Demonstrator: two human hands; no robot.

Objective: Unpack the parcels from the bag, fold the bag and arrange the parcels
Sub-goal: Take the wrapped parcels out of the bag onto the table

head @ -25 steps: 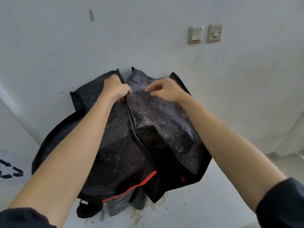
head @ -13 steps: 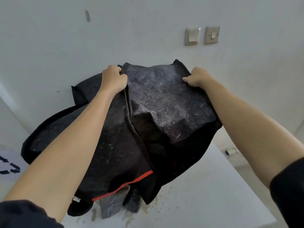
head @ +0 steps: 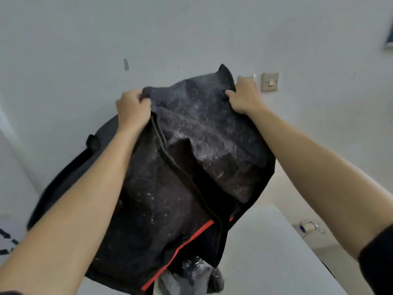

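Observation:
A large dark felt bag [head: 170,188] with a red trim stripe hangs upside down in front of the wall. My left hand [head: 133,109] grips its upper edge at the left corner. At the right corner my right hand [head: 244,96] pinches the same edge. Both arms are raised and stretched forward. Grey and black plastic-wrapped parcels [head: 191,275] poke out from under the bag's lower opening, just above the white table [head: 265,252]. The rest of the parcels is hidden by the bag.
A white wall stands close behind the bag, with a light switch [head: 270,81] beside my right hand. A white surface with a recycling mark [head: 6,241] lies at the far left. A small object with a cable [head: 308,227] lies on the floor to the right.
Both hands have lifted the bag higher and spread further apart along its edge. My right hand moved from the middle to the right corner. More of the parcels shows below.

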